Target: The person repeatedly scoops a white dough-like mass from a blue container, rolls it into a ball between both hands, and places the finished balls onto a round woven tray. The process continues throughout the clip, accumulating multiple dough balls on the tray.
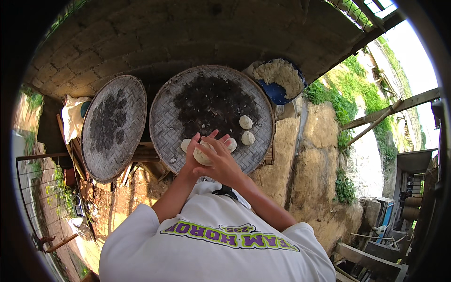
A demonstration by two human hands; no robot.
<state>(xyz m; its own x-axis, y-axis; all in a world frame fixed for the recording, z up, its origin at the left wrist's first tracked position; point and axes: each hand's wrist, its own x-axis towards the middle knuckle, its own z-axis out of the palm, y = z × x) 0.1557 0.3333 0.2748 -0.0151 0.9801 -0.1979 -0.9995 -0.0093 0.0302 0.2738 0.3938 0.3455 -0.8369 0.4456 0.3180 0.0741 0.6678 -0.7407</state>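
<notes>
A pale dough ball (pixel 202 159) is cupped between my two hands over the near part of a large round woven tray (pixel 164 108) with a dark stained middle. My left hand (pixel 191 160) supports it from the left, fingers pointing up. My right hand (pixel 219 159) lies over it from the right, its fingers spread across the top. Several other lumpy pale balls rest on the tray, two at the right (pixel 245 121) and others beside my hands (pixel 186 145), partly hidden.
A blue basin (pixel 277 92) of pale crumbly dough stands behind the tray at right. A second woven tray (pixel 112 127) leans at left, near a white cloth (pixel 74 113). A block wall (pixel 164 33) rises behind; uneven ground (pixel 305 188) and wooden poles (pixel 376 120) lie to the right.
</notes>
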